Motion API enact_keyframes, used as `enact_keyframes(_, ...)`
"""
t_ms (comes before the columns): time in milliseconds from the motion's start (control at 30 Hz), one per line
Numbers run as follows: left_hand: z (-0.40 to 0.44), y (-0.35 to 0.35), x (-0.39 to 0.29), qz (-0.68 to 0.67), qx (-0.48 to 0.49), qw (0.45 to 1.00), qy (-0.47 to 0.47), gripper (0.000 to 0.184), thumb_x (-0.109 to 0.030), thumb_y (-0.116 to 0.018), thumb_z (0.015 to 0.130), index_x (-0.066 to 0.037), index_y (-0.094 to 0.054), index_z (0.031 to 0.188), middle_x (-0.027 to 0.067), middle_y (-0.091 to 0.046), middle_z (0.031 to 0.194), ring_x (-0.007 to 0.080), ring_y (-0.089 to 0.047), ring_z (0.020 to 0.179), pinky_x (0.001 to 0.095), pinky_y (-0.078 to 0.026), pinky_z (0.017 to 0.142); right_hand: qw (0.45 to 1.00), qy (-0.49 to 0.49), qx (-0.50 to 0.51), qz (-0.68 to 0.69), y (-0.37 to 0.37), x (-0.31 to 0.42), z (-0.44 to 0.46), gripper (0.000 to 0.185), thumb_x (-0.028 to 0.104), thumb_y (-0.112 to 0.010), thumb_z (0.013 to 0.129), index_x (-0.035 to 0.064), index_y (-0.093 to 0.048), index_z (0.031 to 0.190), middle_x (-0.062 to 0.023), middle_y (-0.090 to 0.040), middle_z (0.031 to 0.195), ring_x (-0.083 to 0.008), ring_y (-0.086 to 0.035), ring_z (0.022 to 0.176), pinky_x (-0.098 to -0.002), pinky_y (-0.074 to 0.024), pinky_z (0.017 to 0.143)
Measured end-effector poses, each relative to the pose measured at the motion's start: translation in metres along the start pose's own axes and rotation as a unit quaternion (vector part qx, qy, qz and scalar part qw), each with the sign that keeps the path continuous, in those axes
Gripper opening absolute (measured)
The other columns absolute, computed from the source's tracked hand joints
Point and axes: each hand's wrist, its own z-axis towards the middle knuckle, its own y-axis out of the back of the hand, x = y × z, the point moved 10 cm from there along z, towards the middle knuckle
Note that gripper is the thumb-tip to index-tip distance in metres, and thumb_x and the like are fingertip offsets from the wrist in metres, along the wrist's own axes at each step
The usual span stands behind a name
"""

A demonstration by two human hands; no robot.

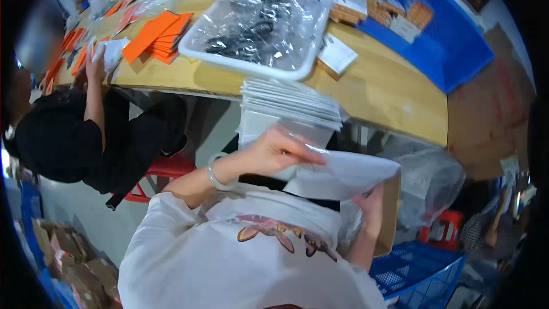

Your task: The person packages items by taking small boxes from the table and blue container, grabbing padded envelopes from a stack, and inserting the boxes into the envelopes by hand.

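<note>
Above your lap, your left hand (283, 151) pinches a white packet (349, 176); your right hand (372, 209) is at its low edge, grip hidden. A white stack (289, 106) seems left to do; finished ones, can't tell.

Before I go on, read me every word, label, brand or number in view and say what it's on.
No text is legible.
White-topped box beside the plastic tray: tiny marks, too small to read.
Small boxes in the blue bin: markings too blurred.
Large brown cardboard at right: faint reddish print, unreadable.
White packet at the left hand: none that I can make out.
</note>
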Motion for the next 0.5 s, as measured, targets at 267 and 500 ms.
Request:
enact_keyframes(267, 0.01, 0.068, -0.097, 0.276, -0.137, 0.919, -0.247, 0.041, 0.001, -0.066, 0.079, -0.006, -0.065, 0.12, 0.0075, -0.067, 0.108, 0.0222, -0.06, 0.084, 0.0314, -0.049, 0.078, 0.638, 0.413, 0.243, 0.603, 0.105, 0.167, -0.069, 0.014, 0.018, -0.054, 0.092, 0.0154, -0.065, 0.101, -0.0051, -0.07, 0.099, -0.0187, -0.066, 0.087, -0.0361, -0.0485, 0.061)
enact_keyframes(500, -0.001, 0.166, -0.02, 0.668, -0.054, 0.741, -0.033, 0.027, -0.026, -0.063, 0.088, -0.012, -0.066, 0.11, 0.0018, -0.063, 0.1, 0.0217, -0.054, 0.083, 0.0326, -0.043, 0.082, 0.682, 0.413, 0.406, 0.446, 0.036, 0.274, -0.021, 0.009, 0.007, -0.062, 0.087, 0.007, -0.067, 0.094, -0.0127, -0.069, 0.105, -0.0205, -0.068, 0.089, -0.0358, -0.0534, 0.076)
